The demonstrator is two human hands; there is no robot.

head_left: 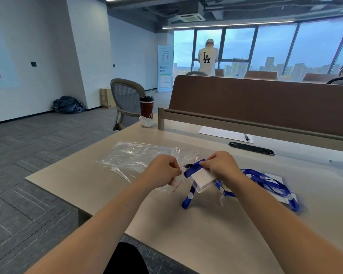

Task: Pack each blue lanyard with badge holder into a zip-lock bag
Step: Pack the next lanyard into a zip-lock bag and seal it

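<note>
Head view, centre of the frame: the left hand (162,171) is pinching the red-striped edge of a clear zip-lock bag (175,182), its fingers (176,171) curling tight on the plastic. Just beside it, the right hand (220,167) is gripping the top of a badge holder (202,179) and holding it tilted above the tabletop (206,224), close to the bag's edge. The blue lanyard (265,181) is trailing from the holder toward the right, lying partly over a white card (278,177). More clear plastic (135,157) is lying flat at centre left. A dark cup (147,107) is standing at the tabletop's far corner.
</note>
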